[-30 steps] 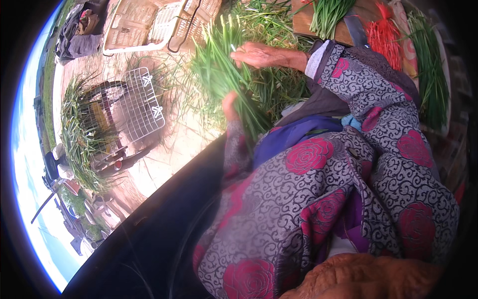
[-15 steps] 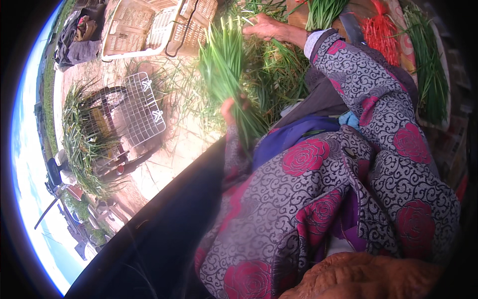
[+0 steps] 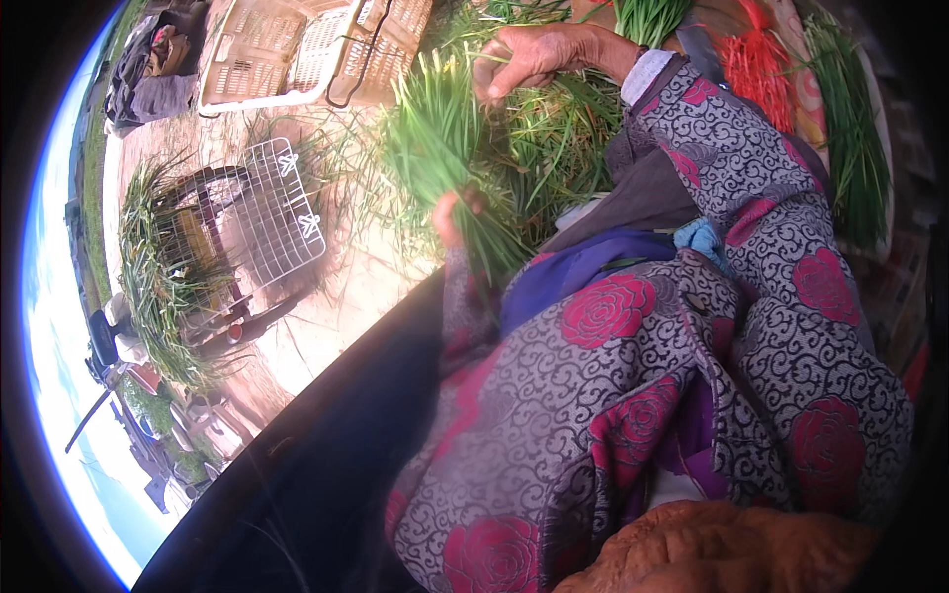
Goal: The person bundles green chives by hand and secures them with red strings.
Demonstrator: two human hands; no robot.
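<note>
My left hand is closed around a bunch of long green leafy stalks with pale tips, held upright above my lap and slightly blurred. My right hand is curled at the top of that bunch, thumb and fingers pinched by the pale tips; what exactly sits in the pinch is hard to make out. Below and behind it lies a loose heap of cut greens and dry blades. Over my lap are grey and blue cloths and a small light-blue cloth.
A cream plastic crate, dark cloths and a wire basket hung with grass are ahead and left. At right are tied green bunches, red plastic string and long greens. A dark curved edge runs beside me.
My right hand has moved up from the middle of the bunch to its tips, opened somewhat, and curled again. The bunch in my left hand has shifted slightly.
</note>
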